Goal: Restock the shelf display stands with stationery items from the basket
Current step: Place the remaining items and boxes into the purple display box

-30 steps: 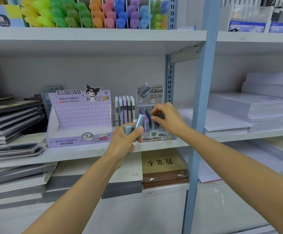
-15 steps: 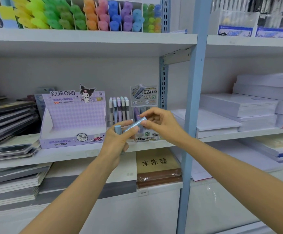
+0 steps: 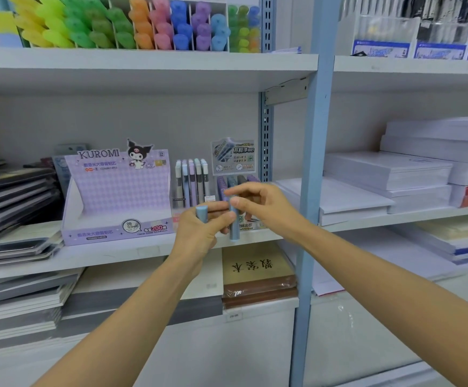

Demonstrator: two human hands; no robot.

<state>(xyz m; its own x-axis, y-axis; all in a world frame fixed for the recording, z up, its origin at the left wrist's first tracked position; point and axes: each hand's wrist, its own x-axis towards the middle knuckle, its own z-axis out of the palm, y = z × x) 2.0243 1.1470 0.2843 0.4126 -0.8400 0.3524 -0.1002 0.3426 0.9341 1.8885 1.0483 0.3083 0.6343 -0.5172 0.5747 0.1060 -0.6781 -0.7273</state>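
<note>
The right hand [image 3: 266,208] pinches a slim pale-blue lead tube [image 3: 234,224] upright by its top, just before the small clear display stand [image 3: 235,163] on the shelf [image 3: 132,252]. The left hand [image 3: 199,233] is closed around another blue tube [image 3: 201,213], its rounded cap showing.

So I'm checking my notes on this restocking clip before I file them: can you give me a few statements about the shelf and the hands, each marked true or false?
1. The right hand holds a blue tube upright. True.
2. The left hand is empty. False: it grips another blue tube.
3. The Kuromi display box is packed full of items. False: its tray looks empty.
4. Both hands are in front of the small display stand right of the Kuromi box. True.
5. The shelf above holds only white paper. False: it holds colourful highlighters.
</note>
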